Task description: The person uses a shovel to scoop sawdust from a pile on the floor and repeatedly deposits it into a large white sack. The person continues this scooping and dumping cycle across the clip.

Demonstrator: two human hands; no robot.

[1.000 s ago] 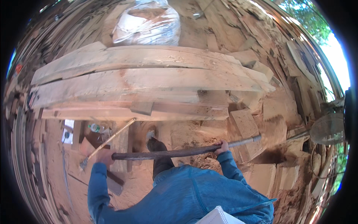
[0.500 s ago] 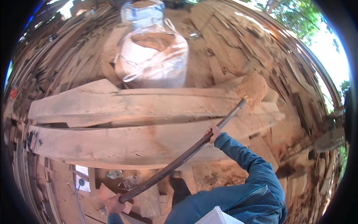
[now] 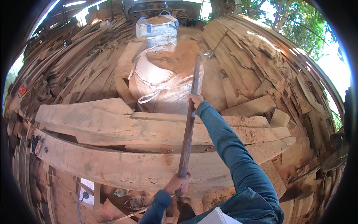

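A long-handled shovel stretches away from me, its dark wooden shaft in both my hands. My right hand is closed round the shaft partway up, with the arm stretched forward. Lower down, near the handle's end, my left hand grips it too. The blade is hidden by a blurred heap of reddish-brown sawdust, which is over the right rim of a large white bulk bag. Sawdust also fills the top of this bag.
Thick timber slabs lie crosswise between me and the bag. Behind stands a second bulk bag with blue straps, also filled. Stacked planks line both sides. Near my feet are a clear plastic bottle and scrap wood.
Both hands have swung the loaded shovel from over the right ends of the slabs, forward and left to the near bag. My left hand has moved right and up; the view has tilted upward.
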